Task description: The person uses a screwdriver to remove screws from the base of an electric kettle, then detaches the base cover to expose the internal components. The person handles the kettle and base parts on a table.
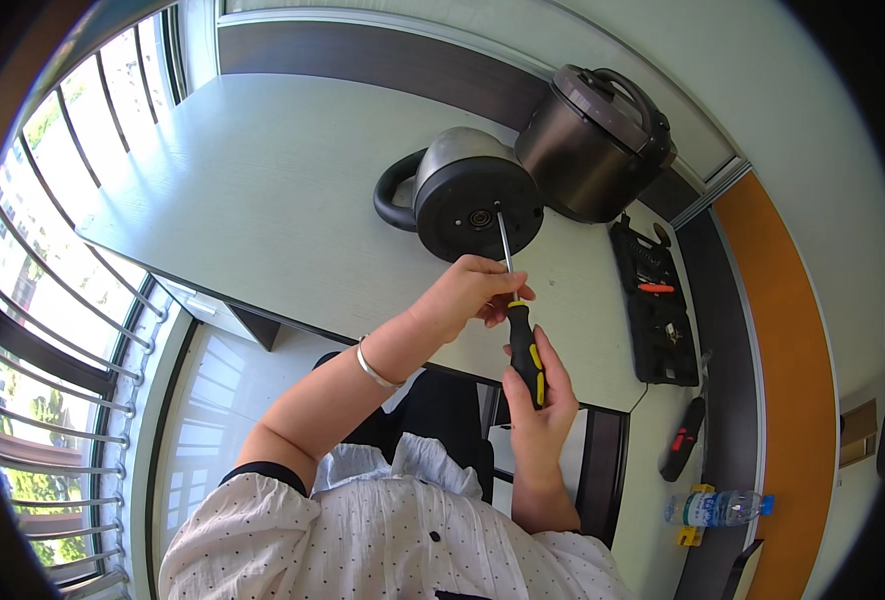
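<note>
- Steel and black kettle (pixel 458 146), tipped over on the counter (pixel 263 170), dark base (pixel 448 238) turned toward the person, handle (pixel 391 192) out to the left, pressure cooker (pixel 588 150) close behind on the right.
- Black and yellow screwdriver (pixel 523 345), angled up and away, tip at a small hole (pixel 499 205) in the base, just right of the round centre fitting (pixel 480 218); too small to tell whether seated in a screw.
- Left hand (pixel 485 288): curled in, thumb and fingers closed around the metal shaft (pixel 506 240), holding nothing else.
- Right hand (pixel 545 395): wrapped around the lower end of the screwdriver's grip, thumb on one side, fingers on the other.
- Likeliest trouble, by judgement: rolling or twisting of the kettle, with neither hand bracing the rounded body; support underneath hidden, so impossible to judge.
- Could skid out of the hole and scratch the base if turned at a slant or with too little pressure.
- Could shove the kettle back against the pressure cooker if pressed too hard.
- Could jab the left fingers after a sudden slip, being so near the shaft.
- Off to the right, black tool case (pixel 653 350) lying spread on the counter, well apart from both hands.
</note>
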{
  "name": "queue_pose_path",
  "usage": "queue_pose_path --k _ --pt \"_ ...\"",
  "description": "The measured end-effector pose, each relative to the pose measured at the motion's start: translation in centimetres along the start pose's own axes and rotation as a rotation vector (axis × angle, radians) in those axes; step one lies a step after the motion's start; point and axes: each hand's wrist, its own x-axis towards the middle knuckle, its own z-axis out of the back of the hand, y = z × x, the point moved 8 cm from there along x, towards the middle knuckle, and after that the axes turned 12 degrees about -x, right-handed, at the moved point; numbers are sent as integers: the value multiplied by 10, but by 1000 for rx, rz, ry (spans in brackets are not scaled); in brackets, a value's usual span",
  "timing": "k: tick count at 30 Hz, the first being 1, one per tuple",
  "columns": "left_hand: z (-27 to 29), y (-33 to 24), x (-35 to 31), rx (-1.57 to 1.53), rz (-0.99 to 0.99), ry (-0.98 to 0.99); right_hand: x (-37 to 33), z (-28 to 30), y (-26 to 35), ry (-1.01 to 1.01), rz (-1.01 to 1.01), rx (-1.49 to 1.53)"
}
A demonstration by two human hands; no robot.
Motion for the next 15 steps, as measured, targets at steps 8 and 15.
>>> queue_pose_path --k 8,15 --pt "0 2 1 -94 5 27 0 0 25 -118 352 -347" --pt "6 -10 -4 65 -29 -114 -8 -10 45 -171 526 -755"
